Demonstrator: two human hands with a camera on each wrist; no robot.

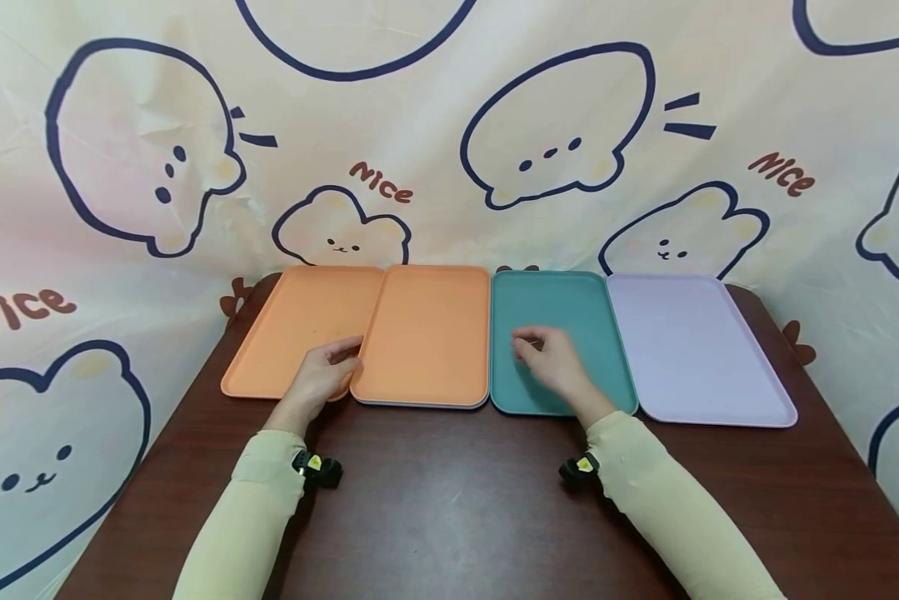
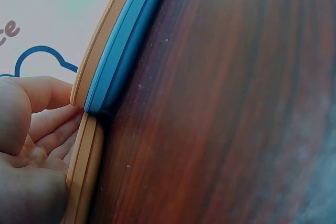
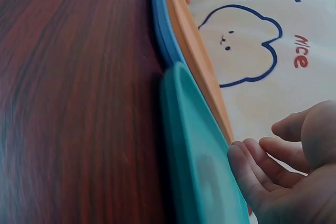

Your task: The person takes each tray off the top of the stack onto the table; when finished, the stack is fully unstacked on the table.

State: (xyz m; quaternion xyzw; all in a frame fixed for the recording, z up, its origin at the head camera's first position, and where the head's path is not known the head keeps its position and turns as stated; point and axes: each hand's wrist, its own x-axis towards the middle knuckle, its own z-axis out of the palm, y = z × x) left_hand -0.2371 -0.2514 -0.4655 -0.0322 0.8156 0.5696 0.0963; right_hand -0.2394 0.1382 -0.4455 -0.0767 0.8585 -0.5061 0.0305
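My left hand [image 1: 321,377] is over the left orange tray [image 1: 284,333], and its fingertips touch the left edge of the middle orange tray [image 1: 427,342]. Under that middle tray is a blue tray [image 2: 123,35], its edge showing below the orange rim in the left wrist view. Above the teal tray [image 1: 509,367] is my right hand [image 1: 556,362], its fingers loosely bent with nothing between them. In the right wrist view, those fingertips overlap the teal tray's side.
A lilac tray [image 1: 704,350] lies at the right end of the row. The trays sit side by side along the far part of the dark wooden table [image 1: 449,500]. Behind them hangs a cartoon-printed cloth [image 1: 434,142].
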